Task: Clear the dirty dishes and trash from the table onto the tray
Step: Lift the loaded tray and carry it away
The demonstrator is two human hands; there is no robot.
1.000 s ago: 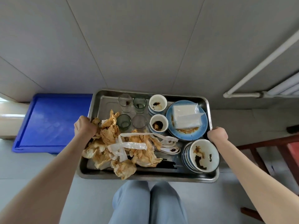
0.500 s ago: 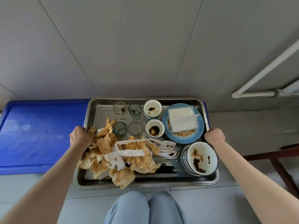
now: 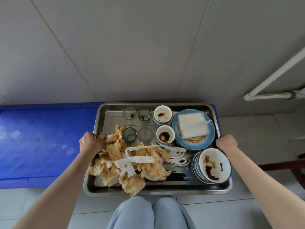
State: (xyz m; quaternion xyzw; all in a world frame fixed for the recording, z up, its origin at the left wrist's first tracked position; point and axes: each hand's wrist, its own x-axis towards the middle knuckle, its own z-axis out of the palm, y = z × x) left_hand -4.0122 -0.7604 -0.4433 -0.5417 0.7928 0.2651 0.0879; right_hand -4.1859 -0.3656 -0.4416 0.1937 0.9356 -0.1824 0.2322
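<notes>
A metal tray is held level in front of me, over a blue crate lid. My left hand grips its left rim and my right hand grips its right rim. On the tray lie stained crumpled napkins, several small glasses, two dirty cups, a blue plate bearing a tissue pack, a stack of stained bowls, white spoons and black chopsticks.
A grey panelled wall stands right behind the blue crate lid. A white pipe runs along the wall at the right. A dark wooden chair shows at the right edge. My knees are below the tray over a tiled floor.
The tray has moved left and forward, so it now hangs over the right part of the blue crate lid. Both hands keep their hold on the rims.
</notes>
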